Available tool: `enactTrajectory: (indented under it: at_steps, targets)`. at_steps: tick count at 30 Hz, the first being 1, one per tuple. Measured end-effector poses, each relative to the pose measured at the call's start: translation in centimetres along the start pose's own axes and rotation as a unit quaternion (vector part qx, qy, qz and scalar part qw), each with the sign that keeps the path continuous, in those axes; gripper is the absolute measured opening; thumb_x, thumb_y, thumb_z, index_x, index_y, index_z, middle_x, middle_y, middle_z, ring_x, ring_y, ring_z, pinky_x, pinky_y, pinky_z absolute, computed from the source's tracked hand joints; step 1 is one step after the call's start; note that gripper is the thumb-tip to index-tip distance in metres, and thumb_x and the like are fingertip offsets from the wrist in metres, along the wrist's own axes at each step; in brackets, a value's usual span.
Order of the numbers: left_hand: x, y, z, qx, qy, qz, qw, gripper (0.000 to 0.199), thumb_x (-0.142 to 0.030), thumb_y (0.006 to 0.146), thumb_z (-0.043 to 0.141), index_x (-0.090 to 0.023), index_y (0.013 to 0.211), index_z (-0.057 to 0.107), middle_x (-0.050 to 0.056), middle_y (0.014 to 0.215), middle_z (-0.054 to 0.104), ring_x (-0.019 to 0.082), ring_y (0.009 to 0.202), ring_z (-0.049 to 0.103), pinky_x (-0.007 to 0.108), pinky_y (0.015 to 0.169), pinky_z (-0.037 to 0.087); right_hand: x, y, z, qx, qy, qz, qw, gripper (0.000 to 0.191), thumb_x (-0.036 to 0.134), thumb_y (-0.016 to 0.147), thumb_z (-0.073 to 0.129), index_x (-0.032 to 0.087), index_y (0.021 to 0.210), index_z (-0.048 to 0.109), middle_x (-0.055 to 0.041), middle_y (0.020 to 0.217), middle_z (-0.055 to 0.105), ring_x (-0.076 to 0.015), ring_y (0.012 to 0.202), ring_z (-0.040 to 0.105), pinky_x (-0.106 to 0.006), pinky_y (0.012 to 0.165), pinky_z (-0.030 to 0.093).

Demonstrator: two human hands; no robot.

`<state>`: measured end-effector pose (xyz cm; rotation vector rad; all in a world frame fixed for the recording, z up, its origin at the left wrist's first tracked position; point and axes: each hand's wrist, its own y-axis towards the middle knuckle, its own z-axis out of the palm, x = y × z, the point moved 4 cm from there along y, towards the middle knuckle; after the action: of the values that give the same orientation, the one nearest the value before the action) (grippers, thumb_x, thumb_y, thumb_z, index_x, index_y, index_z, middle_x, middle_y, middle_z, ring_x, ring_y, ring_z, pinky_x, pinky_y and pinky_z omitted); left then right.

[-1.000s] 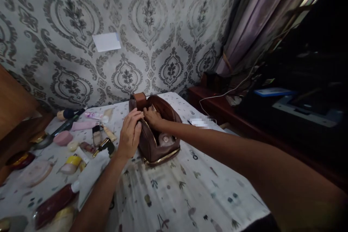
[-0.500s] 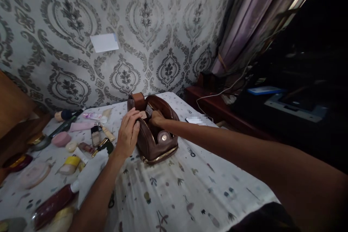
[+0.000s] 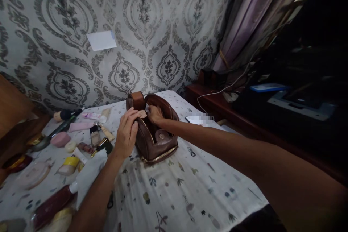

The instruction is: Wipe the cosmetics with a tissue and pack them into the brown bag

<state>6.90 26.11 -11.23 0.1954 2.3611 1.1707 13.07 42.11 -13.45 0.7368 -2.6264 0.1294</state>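
A brown leather bag [image 3: 160, 152] stands unzipped on the patterned white cloth, its opening facing up. My left hand [image 3: 126, 128] lies against the bag's left rim, its fingers together at the edge beside a small beige piece [image 3: 142, 114]. Inside the opening is my right hand [image 3: 155, 115], its fingers bent around something that I cannot make out. The bag's front flap with a round snap [image 3: 162, 136] lies below my right wrist.
Cosmetics spread over the left side, among them a pink sponge-like item [image 3: 61, 139], a yellow-capped jar [image 3: 70, 165] and a dark red bottle [image 3: 53, 206]. A phone [image 3: 199, 119] lies right of the bag, near a white cable [image 3: 217, 94].
My right hand has shifted slightly left and up within the bag. The grey glittery item beside it is now mostly hidden. The camera view has shifted a little.
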Motion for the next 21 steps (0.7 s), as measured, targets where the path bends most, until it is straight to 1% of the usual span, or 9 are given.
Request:
enactTrajectory:
  at_steps: [2,6,10,17,21]
  targets:
    - [0.0,0.0,0.0,-0.001,0.001,0.001,1.0,0.028,-0.026,0.102,0.032,-0.02,0.12,0.053,0.011,0.13,0.055,0.022,0.134,0.043,0.047,0.113,0.035,0.1,0.0,-0.3,0.004,-0.025,-0.002,1.0,0.032,0.033,0.094,0.06,0.017,0.121,0.059,-0.0088,0.122,0.061,-0.0223,0.105,0.063,-0.042,0.087,0.055]
    - [-0.1,0.0,-0.2,0.002,0.0,0.003,1.0,0.027,-0.024,0.102,0.033,-0.02,0.12,0.053,0.011,0.129,0.056,0.022,0.135,0.042,0.047,0.114,0.035,0.5,-0.2,-1.3,0.014,-0.078,-0.034,0.996,0.029,0.031,0.095,0.058,0.018,0.12,0.059,-0.0087,0.123,0.061,-0.0216,0.103,0.064,-0.04,0.085,0.056]
    - [-0.1,0.0,-0.3,0.006,0.001,0.002,1.0,0.027,-0.025,0.102,0.033,-0.02,0.12,0.053,0.011,0.129,0.056,0.022,0.135,0.042,0.048,0.114,0.035,0.6,-0.1,-2.0,0.025,-0.128,-0.055,0.99,0.034,0.033,0.094,0.06,0.017,0.124,0.057,-0.0095,0.123,0.06,-0.0224,0.104,0.063,-0.042,0.086,0.055]
    - [-0.2,0.0,-0.3,0.006,-0.005,-0.002,1.0,0.027,-0.027,0.102,0.033,-0.021,0.12,0.053,0.011,0.13,0.055,0.022,0.135,0.042,0.047,0.114,0.035,0.7,-0.4,-2.0,0.054,-0.185,-0.095,0.977,0.035,0.034,0.094,0.06,0.016,0.124,0.057,-0.0097,0.123,0.06,-0.0226,0.104,0.063,-0.043,0.087,0.055]
    - [-0.1,-0.1,-0.2,0.007,-0.012,-0.003,1.0,0.027,-0.024,0.102,0.034,-0.02,0.12,0.054,0.012,0.13,0.054,0.021,0.135,0.041,0.045,0.114,0.034,0.9,-0.7,-1.9,0.066,-0.213,-0.108,0.969,0.035,0.034,0.094,0.06,0.016,0.124,0.057,-0.0098,0.123,0.061,-0.0224,0.103,0.063,-0.043,0.086,0.055]
